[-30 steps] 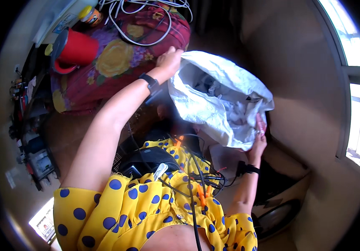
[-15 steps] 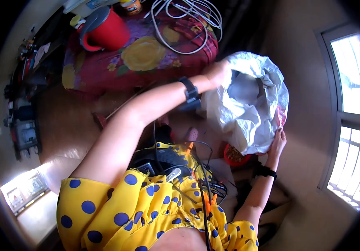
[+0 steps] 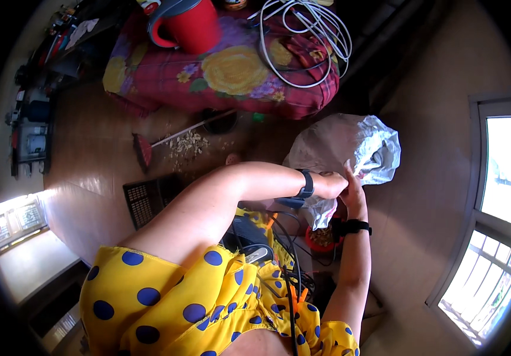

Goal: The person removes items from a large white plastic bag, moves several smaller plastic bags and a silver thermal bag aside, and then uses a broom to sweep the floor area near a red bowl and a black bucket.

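A crumpled white plastic bag (image 3: 326, 142) hangs in front of me, its upper part bunched and folded over to the right. My left hand (image 3: 330, 186) is closed on the bag's near edge, the fingers partly hidden behind the wrist. Right beside it, my right hand (image 3: 354, 191) pinches the bag too, thumb pointing up. The two hands are close together, almost touching. A loose end of the bag droops below them. Under that end, a red bowl (image 3: 320, 238) holds small brownish pieces, partly covered by my right wrist.
Ahead stands a table with a floral cloth (image 3: 231, 77), bearing a red jug (image 3: 193, 29) and a coiled white cable (image 3: 326, 41). A broom (image 3: 143, 151) and pale scraps (image 3: 189, 144) lie on the floor near a black crate (image 3: 148, 199). A barred window (image 3: 481, 267) is at right.
The bag's wide mouth, facing me before, is now gathered and folded. My left hand has come down and right, meeting my right hand, which moved left. The view has shifted.
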A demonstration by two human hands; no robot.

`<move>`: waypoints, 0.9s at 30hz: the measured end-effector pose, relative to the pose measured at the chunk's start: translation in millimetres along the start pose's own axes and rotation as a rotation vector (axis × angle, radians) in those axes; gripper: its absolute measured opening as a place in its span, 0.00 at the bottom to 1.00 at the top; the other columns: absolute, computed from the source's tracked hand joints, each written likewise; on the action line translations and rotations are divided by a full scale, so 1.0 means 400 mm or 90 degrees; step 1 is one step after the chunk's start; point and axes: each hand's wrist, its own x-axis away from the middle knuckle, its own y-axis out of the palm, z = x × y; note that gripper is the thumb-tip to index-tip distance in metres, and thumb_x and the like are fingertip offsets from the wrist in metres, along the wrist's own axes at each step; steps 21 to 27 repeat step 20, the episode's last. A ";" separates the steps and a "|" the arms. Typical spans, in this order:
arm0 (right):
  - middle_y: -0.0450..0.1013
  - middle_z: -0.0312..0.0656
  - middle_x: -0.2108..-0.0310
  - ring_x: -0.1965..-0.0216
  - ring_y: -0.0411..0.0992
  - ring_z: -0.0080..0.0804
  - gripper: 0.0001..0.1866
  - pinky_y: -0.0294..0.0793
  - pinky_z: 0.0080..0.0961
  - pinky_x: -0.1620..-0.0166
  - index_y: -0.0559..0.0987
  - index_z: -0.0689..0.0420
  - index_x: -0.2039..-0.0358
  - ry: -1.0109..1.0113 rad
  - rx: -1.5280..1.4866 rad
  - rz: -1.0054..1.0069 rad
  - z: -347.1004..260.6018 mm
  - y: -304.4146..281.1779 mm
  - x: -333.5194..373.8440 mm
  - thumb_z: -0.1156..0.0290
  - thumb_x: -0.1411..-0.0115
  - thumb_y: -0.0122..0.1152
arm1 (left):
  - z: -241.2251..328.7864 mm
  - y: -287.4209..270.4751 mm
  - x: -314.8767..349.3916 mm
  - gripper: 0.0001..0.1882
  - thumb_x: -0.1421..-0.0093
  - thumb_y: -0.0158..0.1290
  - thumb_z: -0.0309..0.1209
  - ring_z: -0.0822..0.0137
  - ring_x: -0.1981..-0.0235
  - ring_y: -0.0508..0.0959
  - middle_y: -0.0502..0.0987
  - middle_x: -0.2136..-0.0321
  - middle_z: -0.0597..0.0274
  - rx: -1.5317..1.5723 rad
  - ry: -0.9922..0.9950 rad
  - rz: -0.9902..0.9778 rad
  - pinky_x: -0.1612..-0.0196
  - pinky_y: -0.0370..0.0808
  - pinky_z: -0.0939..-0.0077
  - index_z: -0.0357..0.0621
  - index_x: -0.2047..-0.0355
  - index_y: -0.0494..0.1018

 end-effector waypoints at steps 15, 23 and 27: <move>0.75 0.47 0.57 0.56 0.71 0.33 0.16 0.70 0.30 0.50 0.75 0.64 0.50 -0.099 0.210 0.504 -0.195 -0.407 0.168 0.73 0.34 0.43 | -0.452 -0.503 0.530 0.17 0.38 0.47 0.28 0.67 0.65 0.78 0.77 0.62 0.55 0.182 -0.199 0.344 0.62 0.76 0.74 0.32 0.50 0.70; 0.75 0.50 0.55 0.57 0.74 0.41 0.16 0.73 0.36 0.52 0.75 0.60 0.49 -0.107 0.461 0.328 -0.080 -0.353 0.131 0.73 0.36 0.47 | -0.549 -0.419 0.877 0.18 0.34 0.45 0.34 0.65 0.66 0.77 0.77 0.60 0.53 0.210 -0.426 0.507 0.63 0.76 0.71 0.35 0.49 0.69; 0.75 0.50 0.55 0.57 0.74 0.41 0.16 0.73 0.36 0.52 0.75 0.60 0.49 -0.107 0.461 0.328 -0.080 -0.353 0.131 0.73 0.36 0.47 | -0.549 -0.419 0.877 0.18 0.34 0.45 0.34 0.65 0.66 0.77 0.77 0.60 0.53 0.210 -0.426 0.507 0.63 0.76 0.71 0.35 0.49 0.69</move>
